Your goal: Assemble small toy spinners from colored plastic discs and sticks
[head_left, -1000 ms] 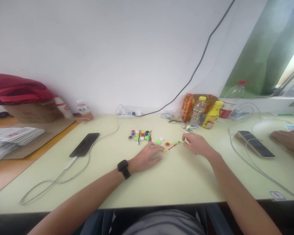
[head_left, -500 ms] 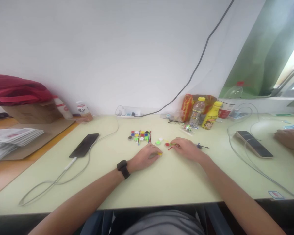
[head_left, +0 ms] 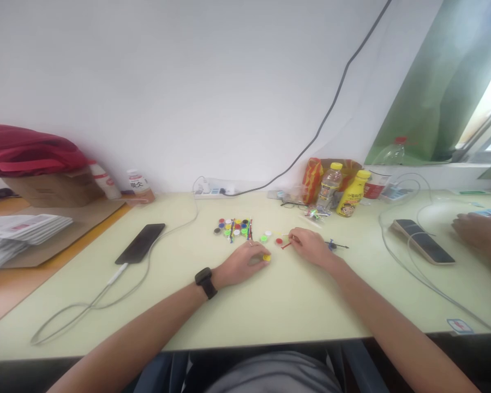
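2 capped bottles [head_left: 349, 201] beyond right hand [head_left: 310, 247]

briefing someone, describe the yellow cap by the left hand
On the pale green table, find the cluster of coloured caps. Nearer the person, the round yellow plastic cap sits at the fingertips of the left hand; the green cap and red cap lie farther back.

Daylight pours in from the window [head_left: 485, 128] at upper right, blown out to white at the frame's edge, and spreads evenly over the white wall [head_left: 188, 82] and pale desk [head_left: 270, 305]. Only faint, soft shadows sit beneath the left hand [head_left: 245, 262] and right hand [head_left: 311, 248]. The wide lens bows the desk's front edge and stretches the corners. The whole frame is slightly soft, and the small coloured caps [head_left: 233, 226] lack crisp detail.
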`<state>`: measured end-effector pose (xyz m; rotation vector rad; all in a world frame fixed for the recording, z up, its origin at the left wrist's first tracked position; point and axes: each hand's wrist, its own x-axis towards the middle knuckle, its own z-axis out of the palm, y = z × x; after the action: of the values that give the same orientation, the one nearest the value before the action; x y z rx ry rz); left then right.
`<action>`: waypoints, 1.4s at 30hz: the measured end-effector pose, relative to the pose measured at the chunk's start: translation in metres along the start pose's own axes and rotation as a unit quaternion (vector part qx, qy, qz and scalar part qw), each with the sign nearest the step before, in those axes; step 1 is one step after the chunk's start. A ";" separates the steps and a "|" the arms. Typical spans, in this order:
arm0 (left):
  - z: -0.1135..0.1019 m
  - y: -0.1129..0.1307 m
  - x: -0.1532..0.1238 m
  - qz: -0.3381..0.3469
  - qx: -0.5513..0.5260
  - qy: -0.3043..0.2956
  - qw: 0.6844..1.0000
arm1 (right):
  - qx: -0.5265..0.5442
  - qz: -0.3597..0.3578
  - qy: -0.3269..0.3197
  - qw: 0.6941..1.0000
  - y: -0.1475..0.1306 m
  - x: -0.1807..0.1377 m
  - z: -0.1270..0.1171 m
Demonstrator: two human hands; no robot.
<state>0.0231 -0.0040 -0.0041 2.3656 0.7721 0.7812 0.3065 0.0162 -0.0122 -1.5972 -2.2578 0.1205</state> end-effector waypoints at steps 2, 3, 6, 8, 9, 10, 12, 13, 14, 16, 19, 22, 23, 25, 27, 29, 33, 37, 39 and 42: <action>0.000 0.001 0.000 -0.008 -0.003 0.008 1.000 | -0.011 0.009 0.009 1.000 0.002 0.001 -0.001; 0.000 0.002 0.000 -0.012 -0.004 0.010 1.000 | -0.019 0.017 0.014 1.000 0.003 0.001 -0.001; 0.000 0.002 0.000 -0.023 -0.003 0.008 1.000 | -0.040 0.054 0.041 0.997 0.008 0.004 0.000; 0.000 0.002 0.000 -0.023 -0.004 0.008 1.000 | -0.037 0.064 0.053 0.996 0.009 0.005 0.001; 0.000 0.002 0.000 -0.022 -0.005 0.010 1.000 | -0.029 0.058 0.051 0.997 0.009 0.005 0.002; 0.000 0.002 -0.001 -0.021 -0.006 0.011 1.000 | -0.017 0.045 0.044 0.998 0.008 0.005 0.003; 0.000 0.002 -0.001 -0.021 -0.009 0.010 1.000 | 0.009 0.014 0.025 1.000 0.005 0.005 0.006; 0.000 0.002 -0.001 -0.023 -0.008 0.011 1.000 | 0.019 0.003 0.019 1.000 0.003 0.005 0.008; 0.000 0.002 -0.001 -0.024 -0.008 0.011 1.000 | 0.025 -0.005 0.017 1.000 0.002 0.005 0.010; 0.001 0.002 -0.001 -0.022 -0.006 0.011 1.000 | 0.029 -0.013 0.021 0.999 0.000 0.005 0.012; 0.001 0.002 -0.001 -0.018 -0.003 0.009 1.000 | 0.021 -0.021 0.027 0.999 0.000 0.005 0.014; 0.001 0.002 -0.001 -0.020 0.001 0.007 1.000 | 0.009 -0.018 0.026 0.999 0.001 0.005 0.015; 0.000 0.003 -0.001 -0.021 0.002 0.007 1.000 | 0.005 -0.012 0.030 0.999 0.001 0.005 0.015; 0.000 0.003 -0.002 -0.025 0.005 0.004 1.000 | 0.003 -0.001 0.047 0.999 0.000 0.005 0.015; -0.001 0.004 -0.001 -0.026 0.007 -0.001 1.000 | 0.006 -0.008 0.056 0.998 -0.001 0.005 0.015; -0.001 0.005 -0.001 -0.027 0.008 -0.003 1.000 | 0.007 -0.026 0.050 0.998 -0.002 0.005 0.016; -0.001 0.005 0.000 -0.032 0.000 0.004 0.999 | 0.027 -0.038 0.040 0.998 -0.001 0.008 0.020; -0.001 0.002 0.000 -0.039 -0.029 0.011 0.999 | 0.086 -0.020 0.063 0.994 0.004 0.013 0.027; -0.001 0.000 0.001 -0.043 -0.035 0.016 0.998 | 0.100 -0.019 0.073 0.992 0.006 0.015 0.029; -0.002 -0.002 0.002 -0.050 -0.043 0.026 0.997 | 0.106 -0.025 0.089 0.990 0.009 0.016 0.030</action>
<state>0.0224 -0.0007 -0.0034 2.2203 0.8553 0.8191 0.2991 0.0385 -0.0382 -1.3833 -2.0718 0.1904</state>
